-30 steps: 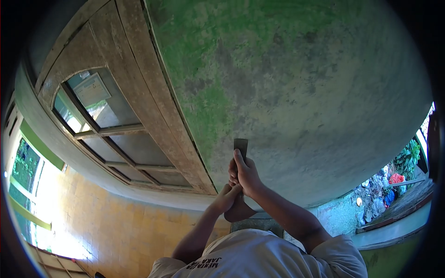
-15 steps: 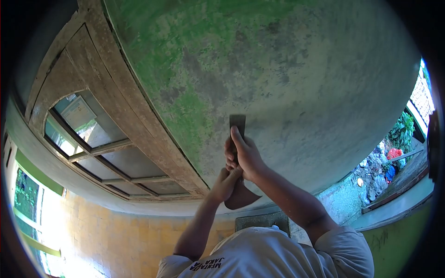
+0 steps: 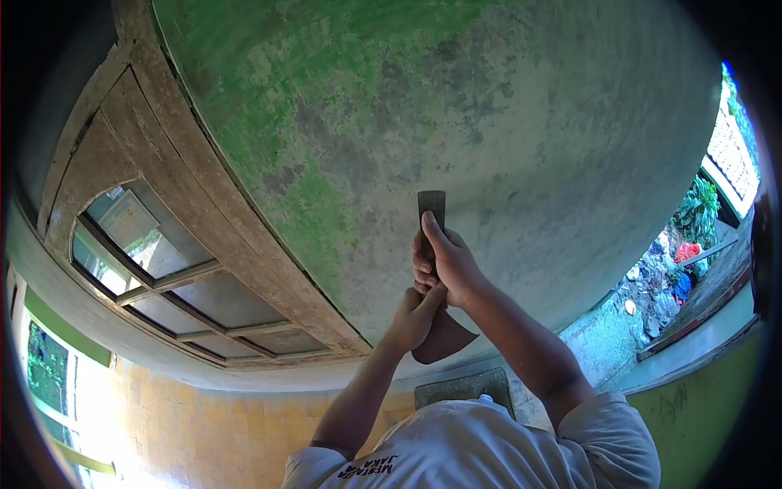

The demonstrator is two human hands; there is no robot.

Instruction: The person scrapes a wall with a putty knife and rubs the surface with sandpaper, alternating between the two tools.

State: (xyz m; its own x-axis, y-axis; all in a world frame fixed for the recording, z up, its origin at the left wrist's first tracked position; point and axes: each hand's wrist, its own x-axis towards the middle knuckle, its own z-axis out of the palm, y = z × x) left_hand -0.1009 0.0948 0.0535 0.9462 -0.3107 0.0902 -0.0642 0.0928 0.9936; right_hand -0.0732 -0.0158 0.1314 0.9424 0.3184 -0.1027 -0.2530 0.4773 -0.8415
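Note:
A dark metal scraper with a flared lower blade [image 3: 444, 337] is held in front of the wall [image 3: 521, 163], whose green paint is patchy and worn to grey. My right hand [image 3: 450, 265] wraps round its upper shaft, thumb lying along it, with the narrow flat end sticking out above. Lower down, my left hand [image 3: 415, 316] grips the tool just above the flared blade, close against my right hand. Whether the tool touches the wall I cannot tell.
A weathered wooden frame with glass panes [image 3: 220, 297] stands on the left. Tan floor tiles [image 3: 269, 416] show below. A dark grey block or mat [image 3: 464, 391] lies near my shirt. At the right, an opening shows plants [image 3: 696, 209] and rubble [image 3: 652, 297].
Both hands and the scraper have moved slightly to the right in view, the upper end a little higher. The wall and wooden frame have shifted left in view.

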